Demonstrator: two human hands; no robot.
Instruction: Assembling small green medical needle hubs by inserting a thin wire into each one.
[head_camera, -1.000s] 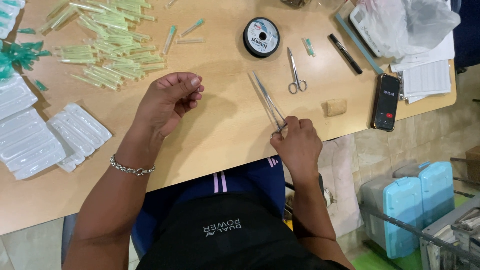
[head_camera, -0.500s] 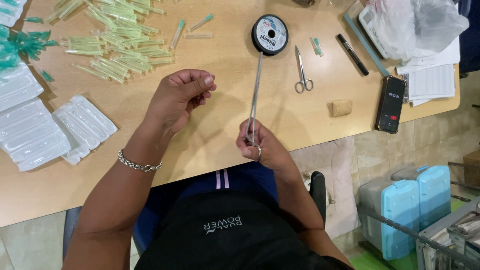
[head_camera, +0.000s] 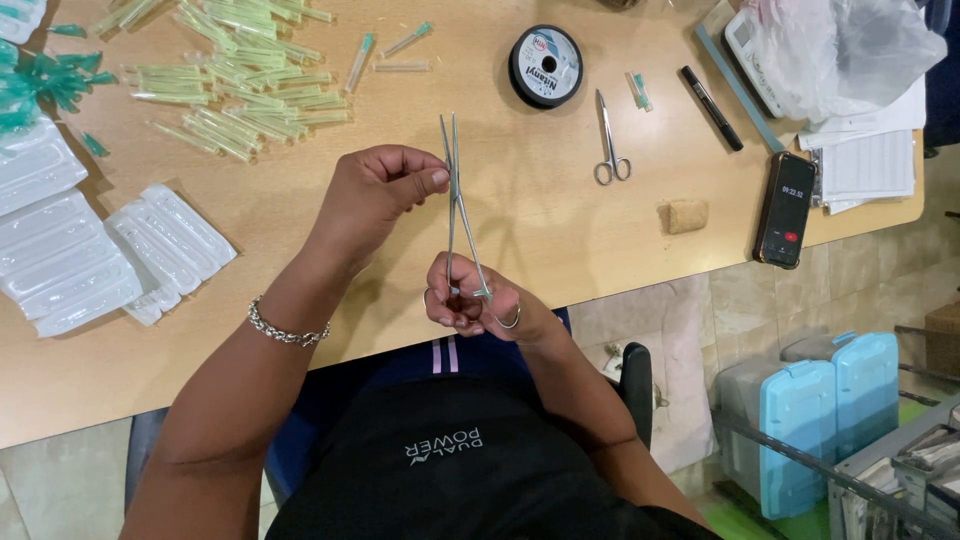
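My right hand (head_camera: 475, 298) grips the ring handles of long steel forceps (head_camera: 455, 190), whose thin jaws point away from me, slightly parted, over the wooden table (head_camera: 520, 220). My left hand (head_camera: 375, 190) hovers just left of the forceps, fingers curled and thumb pinched to forefinger right beside the shafts. Whether it pinches something small I cannot tell. A silver bracelet (head_camera: 285, 328) sits on my left wrist.
A black spool of thread (head_camera: 546, 66), small scissors (head_camera: 610, 140), a black pen (head_camera: 712, 108), a phone (head_camera: 784, 208) and a tan block (head_camera: 685, 215) lie to the right. Green-capped needles (head_camera: 235, 95) pile up at far left, beside clear blister trays (head_camera: 100, 255). Blue cases (head_camera: 820, 410) stand on the floor.
My right hand swung the forceps from lying at the right to pointing straight away, then moved left toward my left hand. The jaws have parted slightly.
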